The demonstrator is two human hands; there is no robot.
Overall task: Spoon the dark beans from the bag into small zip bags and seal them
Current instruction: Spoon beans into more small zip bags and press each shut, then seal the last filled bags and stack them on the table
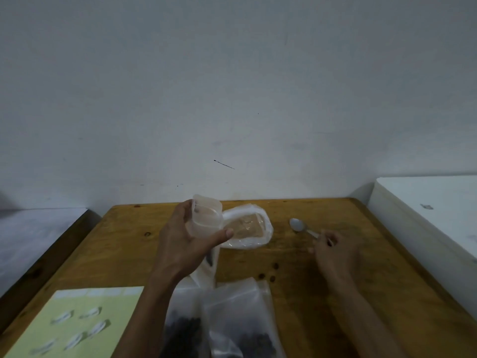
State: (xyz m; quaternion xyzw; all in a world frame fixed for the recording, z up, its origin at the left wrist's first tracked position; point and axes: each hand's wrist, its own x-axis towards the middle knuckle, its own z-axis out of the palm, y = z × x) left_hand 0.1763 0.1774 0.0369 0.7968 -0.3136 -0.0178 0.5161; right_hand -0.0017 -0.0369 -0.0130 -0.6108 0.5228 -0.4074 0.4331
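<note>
Wooden table (335, 293) against a pale wall (232, 86); left fingers (227, 233) around a small zip bag (206, 215), right fingers (320, 241) pinching the spoon (298, 225).

No legible text, label, brand, number or sign is visible. The yellow-green sheet (77, 321) at the table's (296, 254) near-left corner carries pale marks, possibly printed shapes, too blurred to read.
</note>
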